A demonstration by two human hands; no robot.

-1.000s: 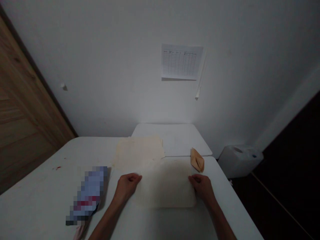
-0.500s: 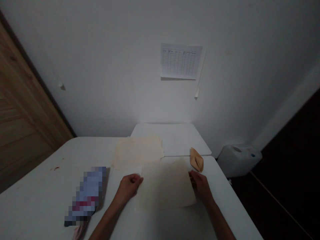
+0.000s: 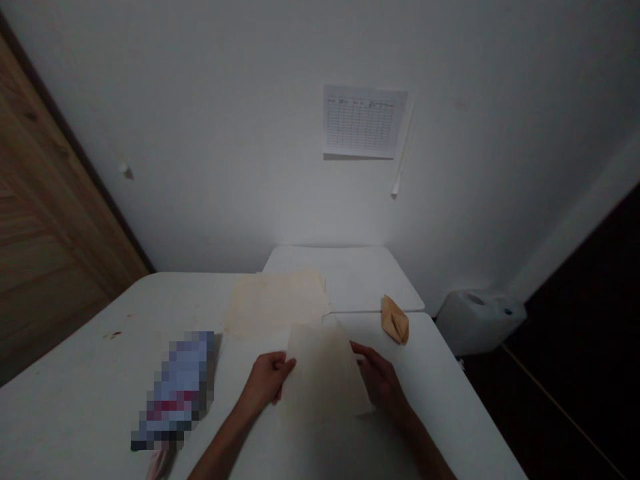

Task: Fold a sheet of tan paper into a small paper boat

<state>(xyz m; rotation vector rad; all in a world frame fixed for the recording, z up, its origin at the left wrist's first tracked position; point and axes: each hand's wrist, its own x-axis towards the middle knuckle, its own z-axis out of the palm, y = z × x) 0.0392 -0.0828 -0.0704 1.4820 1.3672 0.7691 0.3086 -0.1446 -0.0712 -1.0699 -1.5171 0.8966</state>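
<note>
Low in the middle of the frame, both hands hold one cream sheet of paper (image 3: 323,373) above the white counter (image 3: 90,373). The left hand (image 3: 267,383) pinches the sheet's left edge with its fingers closed on it; the right hand (image 3: 377,380) grips the right side, partly hidden behind the paper, which curls upward there. Just above the sheet lies a stack of similar cream papers (image 3: 275,300) — flat on the counter. To the right of that stack sits a small folded tan paper (image 3: 395,319). At lower left lies a blurred bluish object (image 3: 175,390). On the wall at upper centre hangs a printed chart (image 3: 363,121).
</note>
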